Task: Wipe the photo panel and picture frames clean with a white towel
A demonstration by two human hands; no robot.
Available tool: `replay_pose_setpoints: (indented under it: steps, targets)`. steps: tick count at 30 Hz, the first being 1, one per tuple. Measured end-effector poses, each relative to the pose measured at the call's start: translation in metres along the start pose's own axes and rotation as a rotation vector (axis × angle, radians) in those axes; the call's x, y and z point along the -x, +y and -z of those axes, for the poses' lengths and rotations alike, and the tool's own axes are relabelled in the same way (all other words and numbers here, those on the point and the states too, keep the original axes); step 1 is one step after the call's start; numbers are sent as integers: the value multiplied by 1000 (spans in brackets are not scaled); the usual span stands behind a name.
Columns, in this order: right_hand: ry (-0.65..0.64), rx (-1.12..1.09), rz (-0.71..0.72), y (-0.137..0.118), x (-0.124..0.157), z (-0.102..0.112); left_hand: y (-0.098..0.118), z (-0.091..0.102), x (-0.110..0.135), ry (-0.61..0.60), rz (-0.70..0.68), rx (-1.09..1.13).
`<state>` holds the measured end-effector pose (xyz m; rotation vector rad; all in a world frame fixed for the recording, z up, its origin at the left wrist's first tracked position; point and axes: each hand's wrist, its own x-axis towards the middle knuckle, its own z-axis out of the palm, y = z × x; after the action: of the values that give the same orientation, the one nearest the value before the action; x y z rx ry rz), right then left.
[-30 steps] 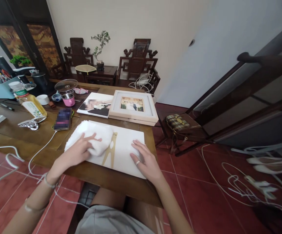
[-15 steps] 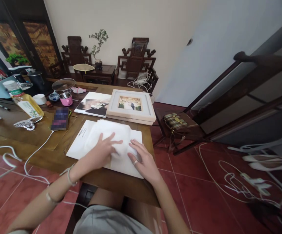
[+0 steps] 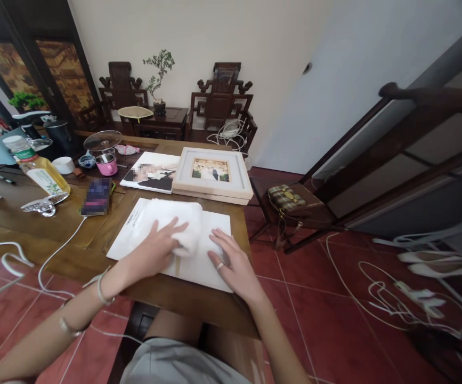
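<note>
A flat white panel with small dark print near its left edge lies on the wooden table at its front right. Over its left and middle part is a thick white cloth, folded and bunched near my fingers. My left hand, with bracelets on the arm, presses on the cloth with its fingers spread. My right hand, a ring on one finger, lies with its fingers stretched out on the panel's right side. A strip of tan colour shows on the panel just below the cloth.
Behind the panel lie a framed photo and a photo print. To the left are a phone on a cable, a hair claw clip, an oil bottle and a pink cup. A plaid bag rests on a chair.
My left hand has slid left and slightly down with the cloth, uncovering more of the panel's right part. My right hand stays at the panel's right side.
</note>
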<state>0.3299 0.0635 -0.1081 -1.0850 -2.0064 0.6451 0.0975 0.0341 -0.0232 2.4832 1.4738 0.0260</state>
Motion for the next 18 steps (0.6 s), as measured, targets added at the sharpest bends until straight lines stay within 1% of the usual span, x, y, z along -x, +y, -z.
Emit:
replay_pose_setpoints:
  steps: [2, 4, 6, 7, 8, 10, 13, 15, 17, 18]
  targets:
    - [3, -14, -8, -1, 0, 0, -12, 4, -26, 7, 36, -41]
    - [0, -26, -19, -2, 0, 0, -17, 8, -47, 2, 57, -75]
    - [-7, -33, -32, -2, 0, 1, -13, 9, -58, 3, 59, -123]
    - [-11, -35, -39, -3, 0, 1, -8, 8, -59, 8, 56, -154]
    - [-14, -35, -45, -3, 0, 1, -1, 5, -57, 11, 55, -187]
    - [-17, -36, -54, -3, 0, 1, 17, -2, -46, 18, 47, -244]
    - [-22, -29, -46, -2, -1, 2, 51, -17, -18, -5, 15, -265]
    - [-36, -24, -26, -1, -1, 3, 68, -23, 1, -50, -17, -246]
    - [-48, -23, -9, 0, -1, 3, 76, -24, 16, -101, -56, -211]
    - [-50, -22, -4, 0, -1, 3, 74, -21, 21, -121, -74, -188]
